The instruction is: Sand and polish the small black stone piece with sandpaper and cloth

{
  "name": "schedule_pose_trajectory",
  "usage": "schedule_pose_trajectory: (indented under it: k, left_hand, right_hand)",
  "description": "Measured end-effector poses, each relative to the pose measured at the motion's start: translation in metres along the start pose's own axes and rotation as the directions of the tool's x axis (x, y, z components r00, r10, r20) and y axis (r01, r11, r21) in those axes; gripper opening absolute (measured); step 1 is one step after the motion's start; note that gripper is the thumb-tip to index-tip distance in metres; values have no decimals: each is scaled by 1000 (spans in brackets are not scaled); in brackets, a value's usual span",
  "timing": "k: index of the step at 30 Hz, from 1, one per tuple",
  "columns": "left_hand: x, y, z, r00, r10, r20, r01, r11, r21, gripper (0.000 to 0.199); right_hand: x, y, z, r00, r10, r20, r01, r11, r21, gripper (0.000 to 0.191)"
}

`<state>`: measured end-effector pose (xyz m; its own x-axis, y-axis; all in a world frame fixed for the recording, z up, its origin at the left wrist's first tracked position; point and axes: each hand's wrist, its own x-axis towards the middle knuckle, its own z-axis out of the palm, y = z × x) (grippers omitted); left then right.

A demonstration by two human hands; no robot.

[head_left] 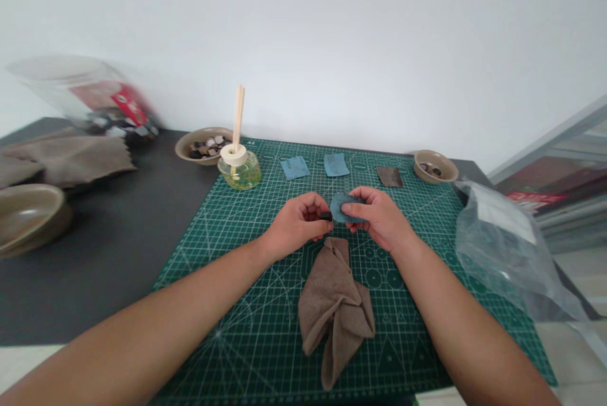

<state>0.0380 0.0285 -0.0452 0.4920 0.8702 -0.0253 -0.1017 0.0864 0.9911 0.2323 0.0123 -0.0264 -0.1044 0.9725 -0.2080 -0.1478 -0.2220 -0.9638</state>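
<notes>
My left hand pinches a small dark piece between thumb and fingers; its exact kind is too small to tell. Close beside it, my right hand grips a bent blue-grey sheet that looks like sandpaper, its thumb lying on top. The two hands nearly meet above the green cutting mat. Just below them lies a crumpled brown cloth. Behind the hands, two blue squares and a dark brown square lie flat on the mat.
A reed diffuser stands at the mat's left edge, near a bowl of small pieces. Another bowl is back right, above a clear plastic bag. Farther left are a clear jar, brown cloth and a bowl.
</notes>
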Motion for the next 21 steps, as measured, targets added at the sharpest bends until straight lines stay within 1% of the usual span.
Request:
schedule_pose_trajectory:
  k: [9,13,18,21]
  left_hand:
    - [0,1,0,1000,-1,2,1,999,45,28]
    - [1,0,-1,1000,-3,-6,3,995,95,26]
    - [3,-1,0,999,-2,-44,11,979,204,21]
    - [3,0,1,998,12,-66,6,965,261,24]
  right_hand:
    - [1,2,1,1000,2,10,-2,996,-86,35]
    - [1,4,1,1000,-28,-1,28,983,-182,33]
    - [1,4,0,996,-85,-39,67,939,-338,28]
    - [0,4,0,993,-106,-48,80,921,-382,26]
